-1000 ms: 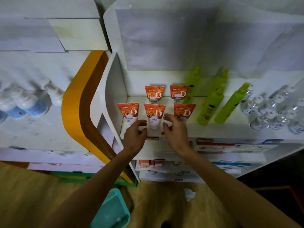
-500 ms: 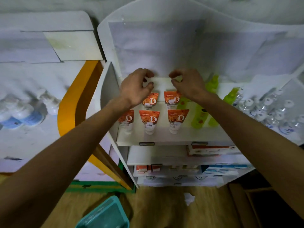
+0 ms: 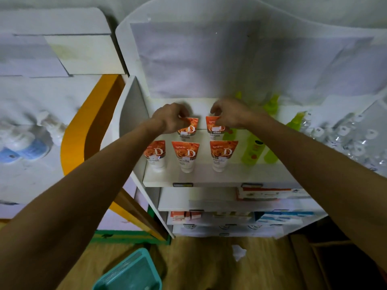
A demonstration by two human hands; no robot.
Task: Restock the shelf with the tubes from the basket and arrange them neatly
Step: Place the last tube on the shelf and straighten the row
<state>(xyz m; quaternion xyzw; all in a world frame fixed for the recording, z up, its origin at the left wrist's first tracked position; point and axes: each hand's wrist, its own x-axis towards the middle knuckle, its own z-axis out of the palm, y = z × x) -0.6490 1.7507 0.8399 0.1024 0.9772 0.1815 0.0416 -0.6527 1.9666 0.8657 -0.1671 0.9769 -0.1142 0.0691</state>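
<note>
Orange glossy tubes upright; both hands pinching rear pair.

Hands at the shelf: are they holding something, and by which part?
Left hand pinches the back-left tube and right hand the back-right tube, each by its flat orange top edge.

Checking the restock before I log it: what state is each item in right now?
Front-row tubes: three, upright on caps, untouched.
Back-left tube: upright, left hand pinching its top.
Back-right tube: upright, right hand pinching its top.
Green bottles: standing beside the tubes.
Teal basket: on the floor, looks empty.
</note>
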